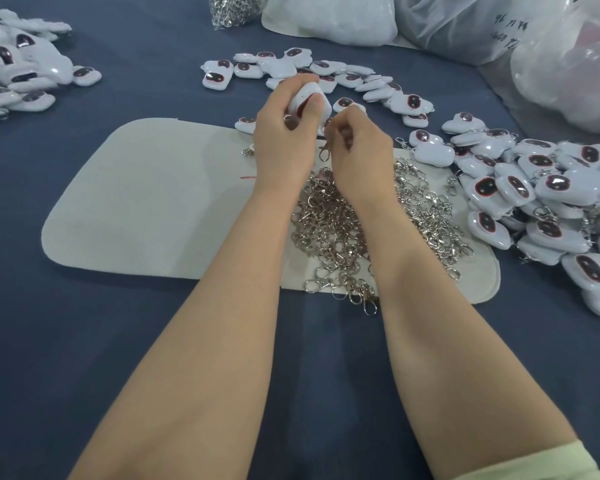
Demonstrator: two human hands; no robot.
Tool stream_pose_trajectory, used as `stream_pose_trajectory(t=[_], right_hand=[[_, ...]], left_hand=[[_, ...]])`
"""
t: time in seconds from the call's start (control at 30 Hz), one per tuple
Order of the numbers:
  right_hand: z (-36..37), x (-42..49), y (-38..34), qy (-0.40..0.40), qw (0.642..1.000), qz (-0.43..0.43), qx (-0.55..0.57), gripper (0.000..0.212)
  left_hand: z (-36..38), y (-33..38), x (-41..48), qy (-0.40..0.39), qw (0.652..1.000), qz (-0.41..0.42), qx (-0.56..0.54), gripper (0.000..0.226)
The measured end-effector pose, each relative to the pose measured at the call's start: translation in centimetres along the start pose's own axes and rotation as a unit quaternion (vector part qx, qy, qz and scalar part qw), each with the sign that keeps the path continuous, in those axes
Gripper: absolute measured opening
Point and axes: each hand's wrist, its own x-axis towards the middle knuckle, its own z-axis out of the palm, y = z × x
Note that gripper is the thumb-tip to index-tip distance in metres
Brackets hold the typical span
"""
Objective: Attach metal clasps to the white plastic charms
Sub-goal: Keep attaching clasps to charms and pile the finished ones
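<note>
Watching the head cam feed here. The whole table is covered in a dark blue cloth (118,341), with a pale grey mat (146,202) lying flat in the middle. A heap of loose clasps (343,230) sits on the right half of that mat, partly under my view of the forearms.

The left hand (284,133) has its fingers and thumb wrapped round a white charm (307,95), held up just above the mat's far edge. The right hand (357,147) is right beside it, fingers curled tight and pinching the top of a metal clasp (324,152) that dangles between the two hands.

More charms everywhere: a curved row (326,74) behind the hands, a big pile on the right (551,202) and another pile far left (14,71). Along the back edge there are cloudy plastic bags (499,22) and a small bag of clasps (232,8). Can't see anything of the room past the table.
</note>
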Motion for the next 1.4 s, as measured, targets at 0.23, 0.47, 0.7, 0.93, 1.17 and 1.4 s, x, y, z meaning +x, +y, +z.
stream_pose_trajectory(t=[0.23,0.47,0.7,0.93,1.17,1.4], right_hand=[[0.1,0.2,0.0,-0.025,0.999,0.032,-0.003,0.016],[-0.6,0.9,-0.7,-0.068,0.997,0.034,0.003,0.021],[-1.4,0.9,-0.6,0.026,0.961,0.222,0.16,0.024],[-3.4,2.1,1.1,0.251,0.72,0.29,0.578,0.028],[-1.0,1.3,0.7,0.087,0.982,0.166,0.023,0.034],[0.9,3.5,1.2,-0.064,0.965,0.127,-0.222,0.044]], left_hand=[[0.1,-0.2,0.2,0.023,0.999,0.001,0.042,0.023],[0.2,-0.5,0.3,0.017,0.994,-0.093,0.051,0.02],[0.4,-0.5,0.3,0.011,0.992,-0.12,0.026,0.027],[0.1,-0.8,0.6,0.083,0.987,-0.134,0.021,0.014],[0.2,-1.4,0.7,0.081,0.989,-0.118,0.031,0.022],[1.1,-1.5,0.5,0.075,0.991,-0.104,0.049,0.023]])
